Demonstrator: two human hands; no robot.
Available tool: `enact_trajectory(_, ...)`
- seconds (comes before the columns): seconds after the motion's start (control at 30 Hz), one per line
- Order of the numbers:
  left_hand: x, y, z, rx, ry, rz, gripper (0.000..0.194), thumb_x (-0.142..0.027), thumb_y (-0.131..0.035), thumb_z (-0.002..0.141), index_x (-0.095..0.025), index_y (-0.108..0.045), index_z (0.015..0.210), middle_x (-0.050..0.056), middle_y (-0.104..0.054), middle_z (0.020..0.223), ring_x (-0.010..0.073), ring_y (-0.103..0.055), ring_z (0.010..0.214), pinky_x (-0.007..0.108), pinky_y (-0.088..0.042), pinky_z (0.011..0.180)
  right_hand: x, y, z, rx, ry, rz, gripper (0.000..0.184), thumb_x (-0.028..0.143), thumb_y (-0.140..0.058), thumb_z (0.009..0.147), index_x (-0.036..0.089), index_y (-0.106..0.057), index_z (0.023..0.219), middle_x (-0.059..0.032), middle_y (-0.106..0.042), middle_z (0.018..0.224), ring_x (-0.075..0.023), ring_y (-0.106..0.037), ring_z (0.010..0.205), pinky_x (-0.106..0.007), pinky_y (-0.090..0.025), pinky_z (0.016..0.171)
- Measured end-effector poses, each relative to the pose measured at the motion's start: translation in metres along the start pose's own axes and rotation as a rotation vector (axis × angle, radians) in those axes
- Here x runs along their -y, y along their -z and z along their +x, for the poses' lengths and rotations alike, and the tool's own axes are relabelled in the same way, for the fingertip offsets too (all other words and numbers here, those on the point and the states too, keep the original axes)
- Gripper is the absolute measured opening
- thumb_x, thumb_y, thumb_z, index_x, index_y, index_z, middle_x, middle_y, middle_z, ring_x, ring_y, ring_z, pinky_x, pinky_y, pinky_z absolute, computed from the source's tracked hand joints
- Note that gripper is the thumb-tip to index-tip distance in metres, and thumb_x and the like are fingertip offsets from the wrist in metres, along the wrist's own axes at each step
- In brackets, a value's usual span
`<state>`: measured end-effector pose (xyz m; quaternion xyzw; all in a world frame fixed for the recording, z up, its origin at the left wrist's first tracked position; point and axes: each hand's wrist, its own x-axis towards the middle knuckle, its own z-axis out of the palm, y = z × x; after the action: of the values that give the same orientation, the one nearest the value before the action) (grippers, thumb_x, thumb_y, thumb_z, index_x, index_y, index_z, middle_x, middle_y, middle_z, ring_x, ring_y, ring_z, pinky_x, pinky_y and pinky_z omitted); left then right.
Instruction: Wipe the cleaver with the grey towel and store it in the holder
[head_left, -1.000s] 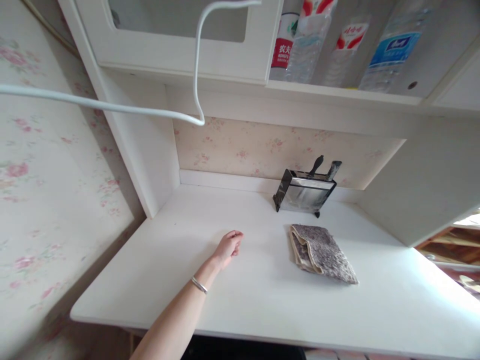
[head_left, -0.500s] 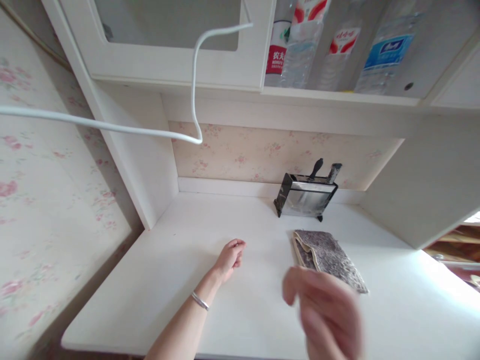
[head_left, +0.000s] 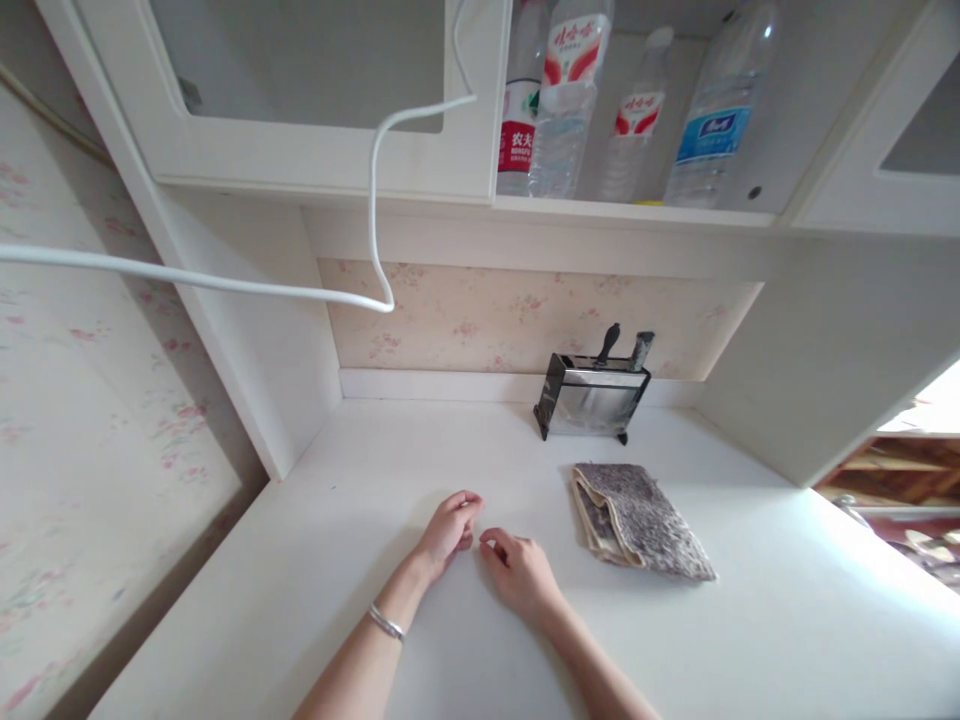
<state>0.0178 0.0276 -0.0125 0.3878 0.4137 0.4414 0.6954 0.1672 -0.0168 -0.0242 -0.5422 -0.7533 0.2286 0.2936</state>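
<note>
My left hand (head_left: pixel 450 528) rests on the white countertop (head_left: pixel 405 440), its fingers loosely curled and closed with nothing seen in them. A silver bangle (head_left: pixel 386 622) circles that wrist. Just to its right, my right hand (head_left: pixel 521 575) also lies on the counter, fingers curled in, holding nothing visible. A small gap separates the two hands. Nearest to my right hand is a folded grey, fuzzy cloth (head_left: pixel 645 520) with a beige edge, lying flat and untouched.
A steel and black knife block (head_left: pixel 596 405) with two handles sticking up stands near the back wall. Above, an open cabinet shelf (head_left: pixel 637 212) holds several plastic bottles (head_left: pixel 570 90). A white cable (head_left: pixel 262 288) hangs across the upper left, close to the camera.
My right hand, raised and blurred near the camera before, has come down onto the counter beside my left hand. The view has shifted slightly; my left hand stays on the counter.
</note>
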Motion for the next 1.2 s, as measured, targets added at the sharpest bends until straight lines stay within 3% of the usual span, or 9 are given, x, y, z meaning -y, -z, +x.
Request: enact_trajectory(1.2, -0.0012, -0.0013, 0.0004, -0.04, -0.001, -0.03, 0.033, -0.042, -0.07, 0.068, -0.019, -0.049, 0.08, -0.012, -0.026, 0.051, 0.0033, -0.016, 0.042, 0.021, -0.009, 0.042, -0.0055, -0.0008, 0.0015, 0.018, -0.006, -0.019, 0.02, 0.026, -0.047, 0.089, 0.024, -0.066, 0.085, 0.0013, -0.065, 0.063, -0.0127, -0.055, 0.056, -0.021, -0.029, 0.055)
